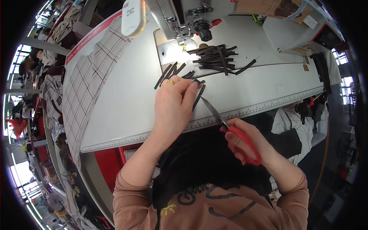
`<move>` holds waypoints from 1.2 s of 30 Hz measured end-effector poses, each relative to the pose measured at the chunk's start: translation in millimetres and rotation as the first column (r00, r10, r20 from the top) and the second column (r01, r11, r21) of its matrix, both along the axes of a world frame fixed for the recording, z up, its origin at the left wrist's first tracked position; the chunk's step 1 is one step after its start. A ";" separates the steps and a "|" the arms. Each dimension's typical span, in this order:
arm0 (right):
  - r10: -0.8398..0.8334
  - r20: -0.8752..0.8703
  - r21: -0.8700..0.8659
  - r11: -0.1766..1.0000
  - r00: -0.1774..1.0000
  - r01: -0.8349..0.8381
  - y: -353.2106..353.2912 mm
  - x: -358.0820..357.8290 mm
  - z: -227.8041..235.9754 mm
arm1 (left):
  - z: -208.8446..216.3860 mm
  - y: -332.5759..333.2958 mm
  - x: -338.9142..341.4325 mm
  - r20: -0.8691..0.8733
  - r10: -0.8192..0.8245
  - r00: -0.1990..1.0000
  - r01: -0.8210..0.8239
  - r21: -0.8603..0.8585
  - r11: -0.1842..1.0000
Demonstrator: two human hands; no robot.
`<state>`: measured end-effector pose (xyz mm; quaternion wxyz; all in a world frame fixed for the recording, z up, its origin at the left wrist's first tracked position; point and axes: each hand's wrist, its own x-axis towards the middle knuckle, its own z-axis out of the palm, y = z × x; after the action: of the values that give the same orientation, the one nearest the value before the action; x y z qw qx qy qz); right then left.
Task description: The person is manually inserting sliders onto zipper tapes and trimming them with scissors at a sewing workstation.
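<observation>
My left hand (172, 101), with a ring on one finger, is over the white sewing table and pinches a short dark fabric strip (198, 98) between thumb and fingers. Other dark strips (165, 75) lie just beyond its fingers. My right hand (255, 134) grips scissors (245, 141) by their red handles. The scissors' blades look closed, and their tip points at the held strip, close beside it. A pile of dark strips (214, 59) lies farther away, right of the sewing machine's needle area, with one strip across it.
A sewing machine (172, 17) with a lit needle area stands at the far side. Checked fabric (90, 73) hangs over the table's left side. A ruler strip (264, 103) runs along the near edge. White and dark cloth (293, 132) fills a bin at right.
</observation>
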<state>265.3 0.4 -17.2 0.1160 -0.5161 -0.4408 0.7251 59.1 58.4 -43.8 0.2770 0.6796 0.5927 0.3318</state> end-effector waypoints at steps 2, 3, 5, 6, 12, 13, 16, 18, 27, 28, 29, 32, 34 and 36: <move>-0.058 -0.042 -0.033 0.998 0.997 0.057 -4.2 -1.4 -3.1 | -5.6 1.9 7.5 -0.026 0.007 1.000 -0.007 0.006 1.000; -0.071 -0.076 -0.046 0.997 0.995 0.067 -5.8 -0.9 -5.5 | -10.3 3.2 9.5 -0.092 0.013 0.996 -0.006 0.067 0.998; -0.089 -0.094 -0.050 0.995 0.992 0.085 -7.6 -0.1 -7.6 | -13.1 4.2 12.7 -0.160 0.014 0.987 0.006 0.126 0.992; -0.101 -0.109 -0.053 0.994 0.989 0.096 -8.3 0.4 -8.5 | -13.3 4.4 13.5 -0.188 0.021 0.982 0.001 0.115 0.993; -0.111 -0.132 -0.049 0.993 0.985 0.105 -10.1 3.0 -9.0 | -10.5 1.3 13.4 -0.216 0.009 0.976 0.011 0.092 0.996; -0.114 -0.132 -0.052 0.993 0.985 0.108 -10.6 3.4 -9.5 | -9.9 0.8 13.1 -0.208 0.009 0.978 0.007 0.075 0.997; -0.115 -0.142 -0.047 0.993 0.983 0.109 -11.3 3.4 -9.1 | -10.6 1.4 7.6 -0.107 0.021 0.994 -0.007 0.135 0.991; -0.110 -0.119 -0.023 0.994 0.987 0.109 -11.1 4.6 -7.2 | -0.1 0.9 4.1 -0.123 0.031 0.992 -0.017 0.116 0.993; -0.128 -0.104 -0.002 0.992 0.986 0.129 -17.0 10.8 -5.1 | 22.5 -1.7 -49.0 -0.145 0.267 0.953 -0.236 0.200 0.951; -0.125 -0.105 0.000 0.992 0.987 0.125 -17.5 10.4 -5.0 | 18.7 -1.8 -54.2 -0.205 0.293 0.934 -0.251 0.207 0.946; -0.111 -0.111 0.004 0.994 0.988 0.112 -18.2 9.9 -4.9 | 13.4 -2.3 -57.9 -0.204 0.297 0.933 -0.255 0.209 0.944; -0.096 -0.125 -0.001 0.995 0.988 0.097 -19.0 7.5 -7.2 | -7.3 -1.1 -63.1 -0.373 0.266 0.889 -0.177 0.256 0.950; -0.095 -0.130 -0.007 0.995 0.987 0.095 -18.4 5.4 -8.3 | -18.4 0.3 -58.4 -0.386 0.236 0.892 -0.112 0.317 0.942; -0.072 -0.109 -0.027 0.997 0.991 0.069 -17.1 4.6 -9.1 | -20.0 0.4 -50.4 -0.395 0.229 0.890 -0.099 0.323 0.941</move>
<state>269.9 -16.7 -26.3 0.1596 -0.4918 -0.4067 0.7531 8.7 58.8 -63.9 0.0071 0.7159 0.6388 0.2816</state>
